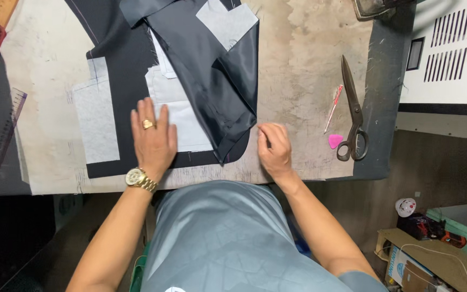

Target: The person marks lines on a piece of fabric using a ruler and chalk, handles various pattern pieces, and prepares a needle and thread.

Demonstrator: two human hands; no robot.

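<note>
My left hand [153, 141], gold ring and watch on it, lies flat and open, gripping nothing, pressing the white rectangular interfacing patch [182, 121] onto the dark navy cut cloth panel [128, 65] spread on the worn beige padded worktable [298, 70]. The shiny dark lining fabric [217, 81] is folded over the panel's right side, and my right hand [274, 150] sits just beside its lower corner, fingertips pinched together, maybe on a thread, can't tell. Pieces look cut and laid out, lining not smoothed flat yet; steel tailor's shears [354, 116], pink triangular chalk [335, 141] and a thin red-and-white pen [333, 108] lie untouched to the right.
</note>
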